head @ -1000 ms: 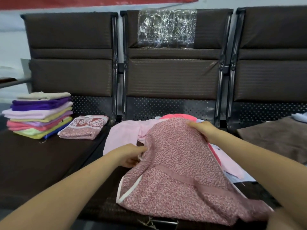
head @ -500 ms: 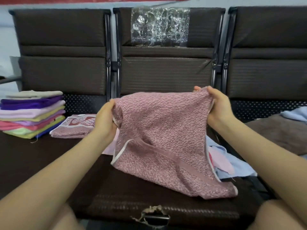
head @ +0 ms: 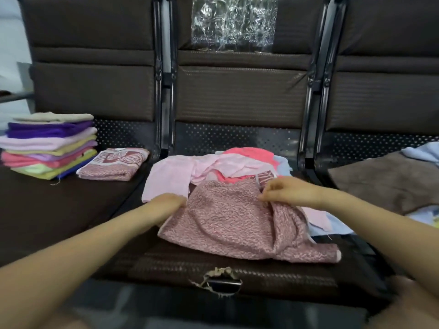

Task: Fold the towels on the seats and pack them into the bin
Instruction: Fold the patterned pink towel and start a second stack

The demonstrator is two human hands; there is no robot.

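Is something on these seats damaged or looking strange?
Yes. The front edge of the middle seat has a tear: the brown cover is ripped open, with frayed pale edges around a dark hole. Crinkled clear plastic also clings to that seat's backrest, unlike the neighbouring seats.
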